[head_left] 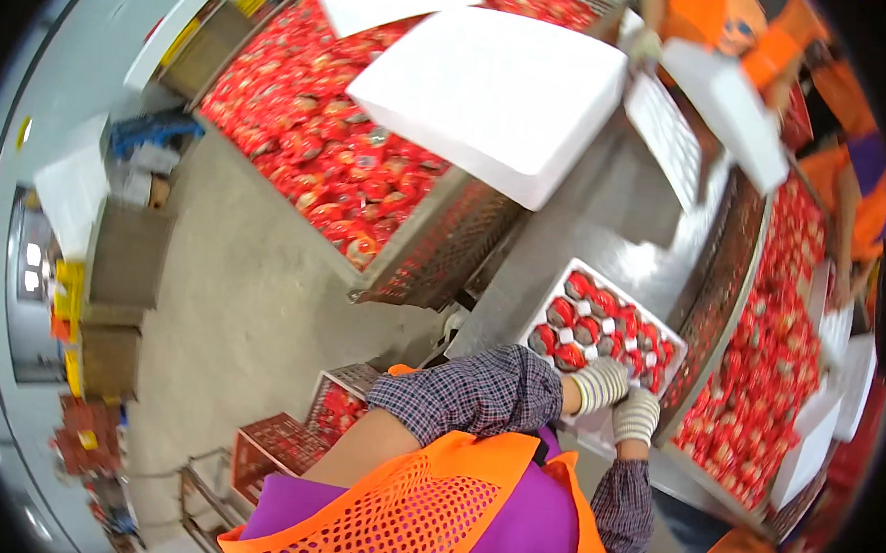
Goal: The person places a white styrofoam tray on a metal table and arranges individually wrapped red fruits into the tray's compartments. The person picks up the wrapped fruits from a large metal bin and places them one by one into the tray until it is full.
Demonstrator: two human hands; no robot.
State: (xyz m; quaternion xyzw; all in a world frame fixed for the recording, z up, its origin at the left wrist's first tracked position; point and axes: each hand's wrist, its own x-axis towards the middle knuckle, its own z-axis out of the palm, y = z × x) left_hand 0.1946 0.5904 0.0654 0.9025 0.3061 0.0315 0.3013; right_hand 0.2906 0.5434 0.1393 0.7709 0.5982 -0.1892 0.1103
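In front of me a white foam tray-box (614,284) lies on the metal table (596,224). Rows of round items in red wrapping (586,330) fill it, with small white pieces between them. My left hand (601,386), in a striped knit glove, rests over the near edge of the box. My right hand (635,416), gloved the same way, is beside it at the near right corner. The fingers of both hands are partly hidden, and what they hold cannot be made out.
A large bin (407,237) of red-wrapped items stands left, with a big white foam box (498,92) across it. Another such bin (754,368) is at the right. Co-workers in orange vests (831,177) stand beyond; one holds a white foam piece (722,103). Plastic crates (276,444) stand lower left.
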